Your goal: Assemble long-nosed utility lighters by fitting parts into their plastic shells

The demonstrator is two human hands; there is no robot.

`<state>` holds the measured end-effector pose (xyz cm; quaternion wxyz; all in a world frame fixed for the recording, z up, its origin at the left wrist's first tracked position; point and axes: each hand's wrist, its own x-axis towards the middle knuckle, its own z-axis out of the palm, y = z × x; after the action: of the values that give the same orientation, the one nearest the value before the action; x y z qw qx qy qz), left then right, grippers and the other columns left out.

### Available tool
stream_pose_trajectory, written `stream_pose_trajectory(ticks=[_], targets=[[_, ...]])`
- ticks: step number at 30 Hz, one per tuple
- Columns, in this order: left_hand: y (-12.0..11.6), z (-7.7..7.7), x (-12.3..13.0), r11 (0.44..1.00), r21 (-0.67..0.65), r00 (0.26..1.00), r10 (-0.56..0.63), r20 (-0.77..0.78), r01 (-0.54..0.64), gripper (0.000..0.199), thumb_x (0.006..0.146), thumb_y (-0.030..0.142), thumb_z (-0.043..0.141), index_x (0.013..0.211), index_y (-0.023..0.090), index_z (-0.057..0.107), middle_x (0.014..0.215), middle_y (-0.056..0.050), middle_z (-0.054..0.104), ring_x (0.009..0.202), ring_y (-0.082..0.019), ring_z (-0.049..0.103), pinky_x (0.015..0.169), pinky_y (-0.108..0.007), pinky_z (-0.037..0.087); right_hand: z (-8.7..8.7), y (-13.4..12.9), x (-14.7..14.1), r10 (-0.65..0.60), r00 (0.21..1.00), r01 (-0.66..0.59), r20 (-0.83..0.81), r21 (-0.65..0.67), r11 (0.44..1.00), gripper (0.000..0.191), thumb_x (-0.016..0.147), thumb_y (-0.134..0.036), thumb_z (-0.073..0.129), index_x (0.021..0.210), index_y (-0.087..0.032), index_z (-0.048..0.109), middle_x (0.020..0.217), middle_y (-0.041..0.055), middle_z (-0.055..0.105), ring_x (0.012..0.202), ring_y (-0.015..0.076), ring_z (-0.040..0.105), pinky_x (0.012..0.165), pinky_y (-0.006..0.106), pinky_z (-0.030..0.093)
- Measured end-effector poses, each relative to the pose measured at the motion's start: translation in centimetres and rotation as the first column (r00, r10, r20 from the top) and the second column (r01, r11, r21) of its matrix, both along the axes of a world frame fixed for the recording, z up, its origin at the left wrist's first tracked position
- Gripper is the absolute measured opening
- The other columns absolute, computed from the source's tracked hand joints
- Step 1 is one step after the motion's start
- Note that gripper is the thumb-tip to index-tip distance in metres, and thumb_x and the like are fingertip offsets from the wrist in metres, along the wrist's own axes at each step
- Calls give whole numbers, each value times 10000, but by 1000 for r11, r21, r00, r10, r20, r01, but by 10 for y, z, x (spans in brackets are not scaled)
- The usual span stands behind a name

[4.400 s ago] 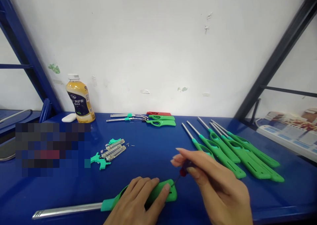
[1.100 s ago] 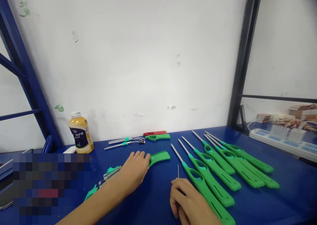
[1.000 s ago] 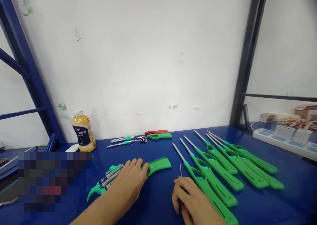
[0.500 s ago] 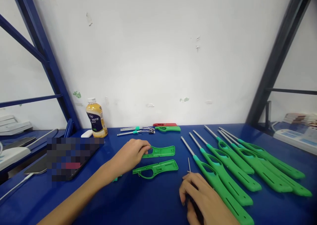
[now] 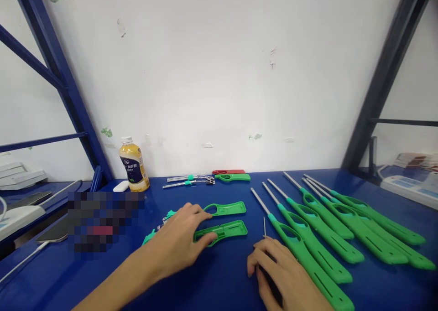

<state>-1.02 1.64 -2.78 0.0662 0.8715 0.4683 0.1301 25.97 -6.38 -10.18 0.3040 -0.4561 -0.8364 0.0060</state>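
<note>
the left forearm [image 5: 132,272] is bare for the whole length that shows, slim, smooth and fairly even in width, and cut off by the bottom edge of the view. the left hand [image 5: 185,235] is bare too, with slender fingers and a thumb [image 5: 207,239] with a rounded tip. the right hand [image 5: 284,272] is likewise bare, its back smooth, its fingers slim, its knuckles softly rounded.

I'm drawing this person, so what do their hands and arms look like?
No gloves or rings show on the left hand or the right hand. The left forearm is bare, with no sleeve or watch in view; the right one is mostly outside the picture.
</note>
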Motion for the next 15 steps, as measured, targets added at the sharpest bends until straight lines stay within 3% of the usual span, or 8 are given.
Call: stream_pose_trajectory(ticks=[6, 8, 11, 13, 15], targets=[[-10, -7, 11, 1000, 4, 998, 0, -56, 0, 301, 988, 266, 765, 1277, 184, 756, 1298, -118, 736, 1306, -388, 661, 1258, -671, 389, -1, 2, 1, 16, 1000, -16, 1, 31, 999, 340, 989, -12, 453, 1048, -285, 647, 1049, 22, 709, 1013, 202, 744, 962, 365, 624], [-10, -3, 10, 1000, 23, 999, 22, -49, -21, 287, 994, 255, 748, 1270, 177, 737, 1285, -127, 730, 1293, -394, 660, 1234, -684, 407, -1, 2, 1, 9, 1000, -8, -8, 40, 999, 328, 984, -14, 452, 1023, -283, 636, 1029, 20, 708, 997, 201, 745, 944, 359, 627], [-18, 2, 4, 997, 50, 998, 55, -30, -53, 269, 1018, 280, 714, 1274, 198, 722, 1259, -124, 725, 1274, -400, 657, 1202, -710, 418, 0, -2, 1, -68, 997, 69, -43, 23, 997, 279, 989, -40, 449, 950, -276, 593, 958, 18, 688, 889, 195, 736, 796, 315, 634], [-30, 0, 0, 997, 48, 998, 64, -20, -63, 265, 1003, 297, 739, 1257, 223, 731, 1246, -113, 729, 1254, -387, 671, 1166, -671, 473, 1, -4, 0, -126, 990, 127, -70, 10, 992, 262, 1002, -59, 441, 971, -277, 584, 947, 19, 687, 844, 186, 736, 732, 290, 630], [-42, -4, 0, 998, 15, 998, 57, -23, -57, 289, 961, 292, 797, 1242, 247, 750, 1232, -96, 743, 1207, -362, 703, 1095, -591, 557, 1, -5, -1, -149, 985, 152, -91, 32, 988, 255, 1015, -86, 451, 1086, -277, 605, 1033, 38, 716, 919, 184, 763, 782, 279, 649]])
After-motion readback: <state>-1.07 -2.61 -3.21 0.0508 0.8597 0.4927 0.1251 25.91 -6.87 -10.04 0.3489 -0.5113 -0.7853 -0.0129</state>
